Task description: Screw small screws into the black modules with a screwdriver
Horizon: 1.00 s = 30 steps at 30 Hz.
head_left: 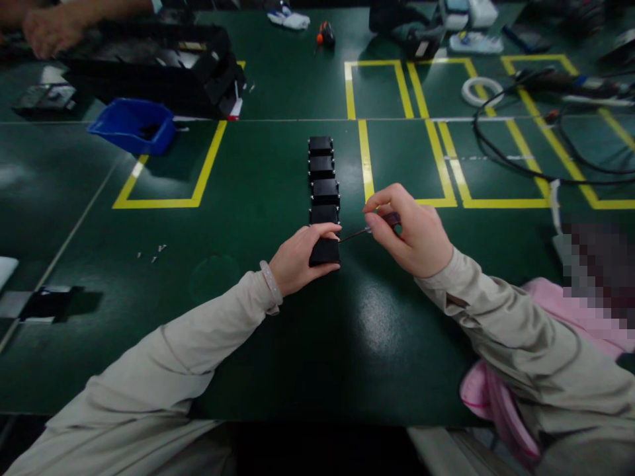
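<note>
Several small black blocks (321, 165) with shiny screw heads along their sides stand in a row on the green table. My left hand (300, 258) grips the nearest black block (325, 252) between thumb and fingers. A thin screwdriver (391, 218) is pinched in my right hand (414, 231), just right of the row. Its shaft points left and its tip meets the right side of the nearest block. The tip's exact contact is too small to make out.
Loose screws (159, 249) lie at the left. A blue bin (133, 125) stands before a black rack (163, 66), near another person's hand (54, 30). Cables (501, 155) and a white ring (482, 91) are at the right, pink cloth (570, 311) by my right arm.
</note>
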Tool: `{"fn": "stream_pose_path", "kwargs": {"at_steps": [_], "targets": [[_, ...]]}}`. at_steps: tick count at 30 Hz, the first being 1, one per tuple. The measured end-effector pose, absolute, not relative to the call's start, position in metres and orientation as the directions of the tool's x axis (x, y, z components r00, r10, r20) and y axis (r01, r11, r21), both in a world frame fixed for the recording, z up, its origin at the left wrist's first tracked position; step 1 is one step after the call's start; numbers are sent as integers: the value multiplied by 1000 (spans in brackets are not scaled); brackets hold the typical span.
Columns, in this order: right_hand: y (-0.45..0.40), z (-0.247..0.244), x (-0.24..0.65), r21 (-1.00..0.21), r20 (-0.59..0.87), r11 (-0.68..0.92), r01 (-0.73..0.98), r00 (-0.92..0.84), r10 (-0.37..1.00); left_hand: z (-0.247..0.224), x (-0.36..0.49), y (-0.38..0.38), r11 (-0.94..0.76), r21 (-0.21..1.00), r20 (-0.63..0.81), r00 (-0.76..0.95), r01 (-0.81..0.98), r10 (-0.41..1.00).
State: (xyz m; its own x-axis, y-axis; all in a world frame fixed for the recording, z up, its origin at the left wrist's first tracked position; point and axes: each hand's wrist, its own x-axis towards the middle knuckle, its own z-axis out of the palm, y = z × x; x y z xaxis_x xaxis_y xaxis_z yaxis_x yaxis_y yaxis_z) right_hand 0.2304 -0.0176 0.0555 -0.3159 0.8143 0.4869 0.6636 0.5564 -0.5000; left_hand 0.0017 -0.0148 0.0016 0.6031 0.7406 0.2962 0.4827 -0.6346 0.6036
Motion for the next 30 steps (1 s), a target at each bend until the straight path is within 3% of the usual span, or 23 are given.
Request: {"fn": "stream_pose_path", "kwargs": {"at_steps": [30], "targets": [[-19,57,230,-504,487,562,655,-322,812,3,2,-15,-629,604,281,608,490,743]]}}
